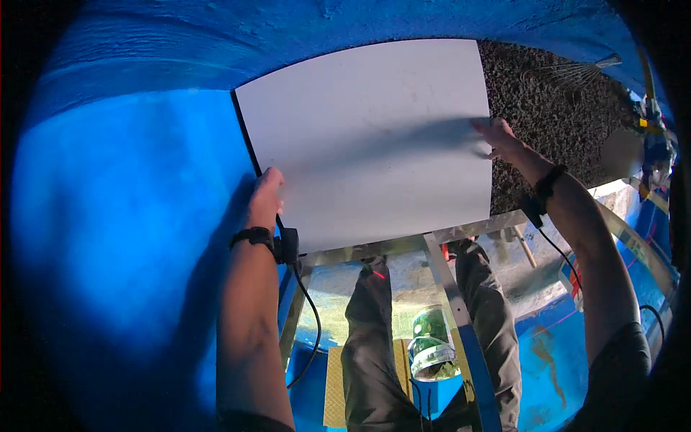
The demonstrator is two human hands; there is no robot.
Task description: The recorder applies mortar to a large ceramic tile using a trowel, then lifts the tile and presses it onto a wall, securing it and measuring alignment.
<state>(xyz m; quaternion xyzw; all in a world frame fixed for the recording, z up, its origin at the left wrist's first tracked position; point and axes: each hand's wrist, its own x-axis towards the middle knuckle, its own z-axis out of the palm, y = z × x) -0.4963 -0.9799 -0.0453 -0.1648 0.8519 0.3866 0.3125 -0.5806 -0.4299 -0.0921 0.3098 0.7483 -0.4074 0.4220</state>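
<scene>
A large white sheet (374, 144) lies in front of me, flat and slightly smudged, with a long shadow across it. At its left edge is my left hand (267, 193), closed with the fingers curled round the border. My right hand (499, 138) holds the opposite edge, its fingertips on the white face; part of the grip is hidden. Dark crumbly material (551, 108), like soil or gravel, shows to the right of the sheet. A fan-shaped wire rake head (579, 72) rests on that material at the far right.
A metal frame (367, 249) runs along the sheet's near side, with a bar (450, 288) coming toward me between my legs. Below hangs or stands a green and white bucket (432, 344). Blue walls (129, 216) close in at left and back. Cables trail from both wrists.
</scene>
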